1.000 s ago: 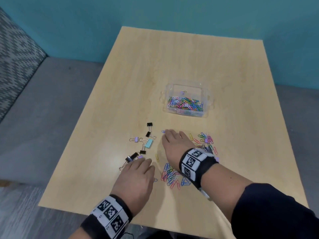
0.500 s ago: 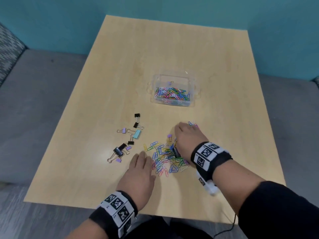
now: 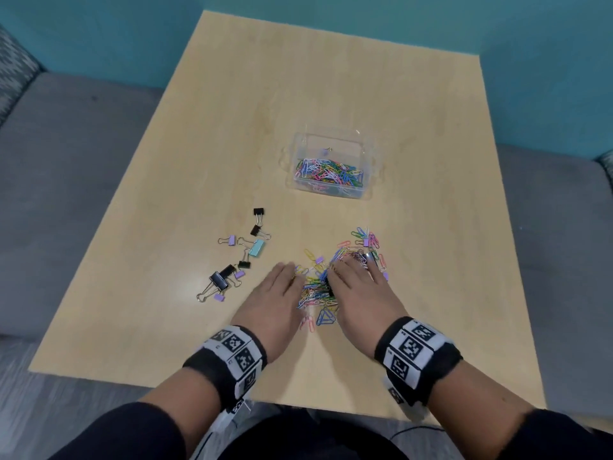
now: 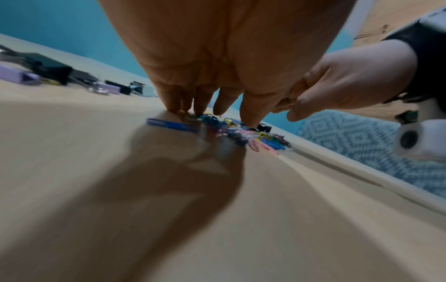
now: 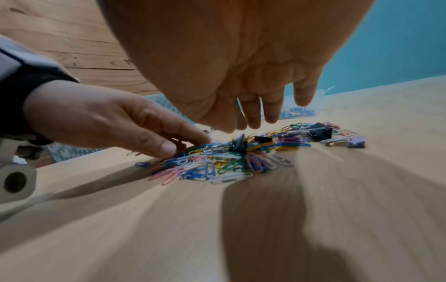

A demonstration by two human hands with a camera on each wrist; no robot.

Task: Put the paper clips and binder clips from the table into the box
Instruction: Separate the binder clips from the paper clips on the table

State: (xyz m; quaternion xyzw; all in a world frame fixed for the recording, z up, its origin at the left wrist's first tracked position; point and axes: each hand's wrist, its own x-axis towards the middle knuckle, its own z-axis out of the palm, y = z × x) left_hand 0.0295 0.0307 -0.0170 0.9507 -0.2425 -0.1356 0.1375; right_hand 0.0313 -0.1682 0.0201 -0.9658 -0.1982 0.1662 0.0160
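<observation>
A heap of coloured paper clips [image 3: 315,290] lies near the table's front edge, with more clips [image 3: 363,242] scattered just beyond it. My left hand [image 3: 285,277] lies flat on the heap's left side, its straight fingers [image 4: 200,108] touching clips. On the right side my right hand [image 3: 351,270] hovers palm down, fingers [image 5: 253,118] extended just above the clips. A black binder clip [image 5: 319,131] and a purple one [image 5: 354,142] sit in the heap. Several black, purple and teal binder clips [image 3: 238,257] lie to the left. The clear box [image 3: 331,136] holds many paper clips.
The wooden table [image 3: 331,78] has a grey bench seat [image 3: 66,154] on its left and a teal wall behind. The box stands a hand's length beyond the heap, slightly right of centre.
My left hand has slid right to the heap's edge. My right hand has drawn back toward me over the clips, which now lie bunched between both hands.
</observation>
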